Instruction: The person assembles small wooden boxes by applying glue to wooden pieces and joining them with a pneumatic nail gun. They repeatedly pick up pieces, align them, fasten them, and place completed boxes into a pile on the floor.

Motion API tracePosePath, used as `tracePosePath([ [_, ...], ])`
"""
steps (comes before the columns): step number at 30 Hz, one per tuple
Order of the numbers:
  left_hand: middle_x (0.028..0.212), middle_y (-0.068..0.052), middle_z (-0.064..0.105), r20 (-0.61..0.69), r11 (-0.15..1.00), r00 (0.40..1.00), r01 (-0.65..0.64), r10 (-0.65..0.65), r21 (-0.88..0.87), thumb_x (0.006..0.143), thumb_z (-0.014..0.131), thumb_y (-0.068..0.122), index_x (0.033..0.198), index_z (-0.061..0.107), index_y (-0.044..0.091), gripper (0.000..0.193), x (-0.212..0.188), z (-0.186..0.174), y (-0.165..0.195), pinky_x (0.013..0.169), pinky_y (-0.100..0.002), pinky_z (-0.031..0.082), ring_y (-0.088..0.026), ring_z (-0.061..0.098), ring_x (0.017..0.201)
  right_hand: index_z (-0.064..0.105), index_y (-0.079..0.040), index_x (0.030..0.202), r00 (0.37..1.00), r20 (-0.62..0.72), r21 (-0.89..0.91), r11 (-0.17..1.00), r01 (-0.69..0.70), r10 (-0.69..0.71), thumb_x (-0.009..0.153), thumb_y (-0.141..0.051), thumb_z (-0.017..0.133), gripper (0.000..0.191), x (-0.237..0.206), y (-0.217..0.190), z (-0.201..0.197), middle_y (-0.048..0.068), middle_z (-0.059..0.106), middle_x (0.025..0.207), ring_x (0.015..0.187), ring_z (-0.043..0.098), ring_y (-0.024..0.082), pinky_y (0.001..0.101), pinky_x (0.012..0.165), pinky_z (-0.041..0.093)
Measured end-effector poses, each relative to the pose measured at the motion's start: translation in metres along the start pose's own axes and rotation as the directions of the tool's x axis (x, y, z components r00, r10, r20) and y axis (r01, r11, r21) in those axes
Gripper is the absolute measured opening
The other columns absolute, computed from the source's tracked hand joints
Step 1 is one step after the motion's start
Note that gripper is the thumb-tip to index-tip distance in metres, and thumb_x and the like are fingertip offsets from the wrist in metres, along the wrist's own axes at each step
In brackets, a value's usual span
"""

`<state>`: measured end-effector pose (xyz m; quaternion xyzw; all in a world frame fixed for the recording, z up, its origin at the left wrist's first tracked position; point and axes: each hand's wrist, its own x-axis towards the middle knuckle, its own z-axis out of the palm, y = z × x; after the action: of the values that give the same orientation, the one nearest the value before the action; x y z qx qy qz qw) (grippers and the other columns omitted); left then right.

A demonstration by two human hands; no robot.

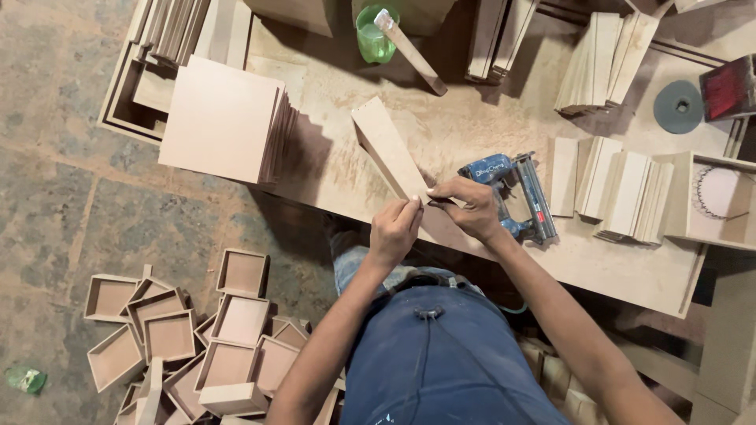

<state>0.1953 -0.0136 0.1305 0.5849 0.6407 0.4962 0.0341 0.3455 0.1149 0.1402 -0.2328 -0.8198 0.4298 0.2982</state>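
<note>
Both my hands hold a pair of narrow wooden strips (387, 148) joined in a V at the near edge of the workbench (472, 118). My left hand (394, 230) pinches the near end of the strips. My right hand (470, 206) grips the same end from the right side. A blue nail gun (516, 193) lies on the bench just behind my right hand, untouched.
A stack of square boards (224, 118) sits at the bench's left end. Piles of short strips (622, 193) lie at the right. A green cup (375, 35) with a brush stands at the back. Several finished open boxes (197, 338) lie on the floor below left.
</note>
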Motion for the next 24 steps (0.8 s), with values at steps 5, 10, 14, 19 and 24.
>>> tracePosePath([
  [5,0.082,-0.011,0.063,0.026,1.000,1.000,0.005,-0.005,-0.021,0.088,0.075,0.000,0.100,0.070,-0.001,0.012,0.002,-0.002,-0.002,0.065,-0.041,0.053,-0.030,0.065,0.075,0.077,-0.002,0.102,0.999,0.003,-0.016,0.999,-0.046,0.046,0.073,0.012,0.075,0.032,0.001,0.001,0.000,0.012,0.077,0.095,0.087,0.075,0.021,0.0289,0.077,0.059],
  [10,0.082,-0.011,0.063,0.027,0.999,1.000,-0.007,0.008,-0.032,0.088,0.075,0.000,0.098,0.070,-0.001,0.012,0.004,0.000,-0.004,0.065,-0.041,0.053,-0.030,0.065,0.075,0.077,-0.002,0.103,1.000,0.002,0.013,1.000,-0.028,0.028,0.075,0.011,0.076,0.031,0.001,0.001,0.000,0.012,0.077,0.098,0.090,0.076,0.021,0.0282,0.079,0.060],
  [14,0.082,-0.010,0.064,-0.005,0.996,0.999,0.035,-0.036,-0.083,0.088,0.075,0.000,0.095,0.069,0.001,0.010,0.004,0.003,-0.004,0.066,-0.040,0.054,-0.029,0.065,0.075,0.078,-0.003,0.103,0.998,0.004,0.007,0.998,-0.055,0.055,0.076,0.008,0.079,0.030,0.002,0.001,0.001,0.012,0.077,0.097,0.089,0.075,0.021,0.0284,0.079,0.058],
  [19,0.082,-0.010,0.064,0.011,0.996,1.000,0.017,-0.016,-0.085,0.088,0.076,-0.001,0.097,0.069,0.000,0.011,0.005,-0.001,-0.004,0.066,-0.040,0.054,-0.028,0.065,0.075,0.077,-0.004,0.109,0.996,-0.037,0.000,0.996,-0.086,0.086,0.080,0.006,0.079,0.031,-0.004,-0.005,0.002,0.011,0.077,0.099,0.089,0.076,0.019,0.0287,0.079,0.058],
  [24,0.083,-0.012,0.063,0.076,0.996,0.994,-0.081,0.083,-0.032,0.088,0.075,-0.001,0.102,0.069,-0.003,0.016,0.010,-0.009,-0.003,0.066,-0.041,0.053,-0.030,0.064,0.078,0.074,0.000,0.113,0.980,-0.198,-0.062,0.997,-0.047,0.034,0.083,0.001,0.079,0.031,-0.022,-0.013,0.017,0.015,0.076,0.106,0.095,0.076,0.023,0.0312,0.083,0.059],
])
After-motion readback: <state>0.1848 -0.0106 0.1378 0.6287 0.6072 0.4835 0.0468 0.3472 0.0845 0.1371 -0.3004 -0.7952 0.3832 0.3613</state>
